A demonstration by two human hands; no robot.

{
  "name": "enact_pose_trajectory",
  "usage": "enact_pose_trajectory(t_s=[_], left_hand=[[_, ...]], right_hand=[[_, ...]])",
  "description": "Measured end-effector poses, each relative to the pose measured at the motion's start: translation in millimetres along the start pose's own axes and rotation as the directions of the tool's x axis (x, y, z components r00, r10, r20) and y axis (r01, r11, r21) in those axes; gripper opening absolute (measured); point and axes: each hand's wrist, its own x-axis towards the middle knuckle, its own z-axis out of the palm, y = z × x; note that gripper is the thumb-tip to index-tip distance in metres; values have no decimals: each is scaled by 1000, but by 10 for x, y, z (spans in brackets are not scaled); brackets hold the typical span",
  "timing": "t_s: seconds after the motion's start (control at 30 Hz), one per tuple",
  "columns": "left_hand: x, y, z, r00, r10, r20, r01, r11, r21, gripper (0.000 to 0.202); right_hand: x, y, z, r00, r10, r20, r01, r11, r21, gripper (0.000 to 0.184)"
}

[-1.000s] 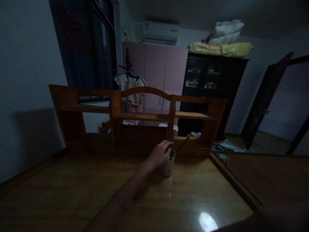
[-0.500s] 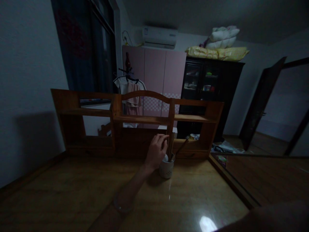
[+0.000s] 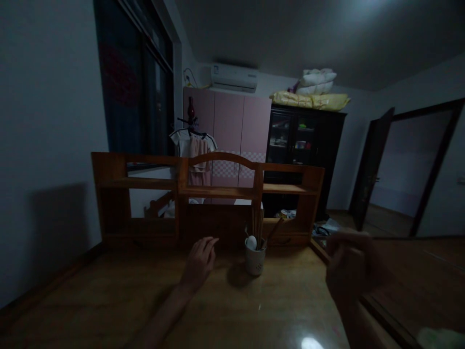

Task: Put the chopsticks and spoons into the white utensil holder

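Observation:
A white perforated holder [image 3: 255,263] stands on the glossy wooden desk [image 3: 109,300], close to the shelf unit at its back. Wooden chopsticks [image 3: 257,221] and a white spoon head [image 3: 251,241] stick up out of it. My left hand [image 3: 199,261] hovers just left of the holder, apart from it, fingers loosely stretched and holding nothing. My right hand [image 3: 349,267] is raised at the right, over the desk's edge. It is blurred by motion, its fingers seem curled, and I cannot make out anything in it.
A wooden shelf unit [image 3: 145,183] runs across the back of the desk. Behind it are hanging clothes [image 3: 193,145], a pink wardrobe [image 3: 232,126] and a dark cabinet [image 3: 301,145] with bedding on top. An open door [image 3: 370,169] is at right. The room is dim.
My left hand has let go of the chopsticks in the holder and drawn back to the left. My right hand has come up into view. The camera has tilted upward.

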Motion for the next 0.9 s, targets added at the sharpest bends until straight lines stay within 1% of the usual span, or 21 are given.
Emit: enact_pose_trajectory(t_s=[0.03,0.07,0.1,0.13,0.17,0.2,0.23,0.27,0.3,0.33,0.37,0.4,0.43,0.47,0.5,0.57,0.63,0.67,0.73,0.8,0.9], left_hand=[[-77,-89,44,999,-32,-10,32,999,-15,35],[-138,-158,88,998,-64,-13,64,997,-36,35],[-187,-209,129,995,-98,-12,97,993,-62,34],[-224,-244,165,991,-133,-8,132,987,-92,33],[-254,-265,195,986,-164,4,163,979,-125,32],[-277,-276,220,981,-190,22,191,969,-156,32],[-296,-280,240,976,-212,43,216,959,-183,32],[-313,-280,257,972,-227,66,235,951,-202,32],[-328,-278,272,968,-236,90,250,945,-213,33],[-341,-277,286,963,-245,111,264,940,-217,33],[-354,-277,299,958,-256,126,278,936,-216,33],[-367,-279,313,954,-266,138,291,932,-215,34],[-379,-285,326,951,-272,149,300,929,-216,34],[-391,-293,338,947,-279,160,310,925,-218,35],[-403,-303,348,942,-288,171,322,921,-220,35],[-422,-324,363,931,-308,198,348,912,-219,36],[-429,-332,373,918,-335,214,379,899,-220,35],[-427,-325,377,913,-345,219,392,890,-232,35],[-415,-278,384,900,-368,233,426,855,-297,34],[-397,-192,387,860,-418,291,507,764,-399,34],[-378,-46,383,772,-460,438,635,561,-531,37]], right_hand=[[-65,65,48,1000,8,12,-8,1000,-18,22],[-143,157,102,995,26,99,-22,999,-41,22],[-234,274,157,976,49,211,-30,995,-92,20],[-341,407,208,949,100,297,-63,989,-134,19],[-463,549,255,900,170,401,-116,981,-155,19],[-597,689,299,837,249,487,-193,967,-164,24],[-741,819,344,754,328,569,-291,943,-158,36],[-888,931,395,675,406,616,-409,901,-146,48],[-1032,1022,458,596,475,648,-529,839,-128,59],[-1166,1087,535,504,530,682,-632,764,-128,70],[-1282,1128,627,429,574,697,-719,684,-121,80],[-1376,1145,732,368,575,730,-786,612,-86,86],[-1448,1141,843,337,553,762,-828,560,-41,89],[-1497,1122,953,334,526,782,-848,531,5,90],[-1529,1092,1057,351,494,796,-852,521,53,89],[-1558,1026,1219,423,453,785,-828,545,132,86],[-1575,984,1309,483,433,761,-800,572,182,82],[-1588,977,1331,501,430,751,-792,578,197,80],[-1620,986,1344,519,434,736,-782,590,203,76],[-1651,1000,1337,530,450,718,-770,610,186,76],[-1675,979,1314,538,478,694,-739,664,116,67]])
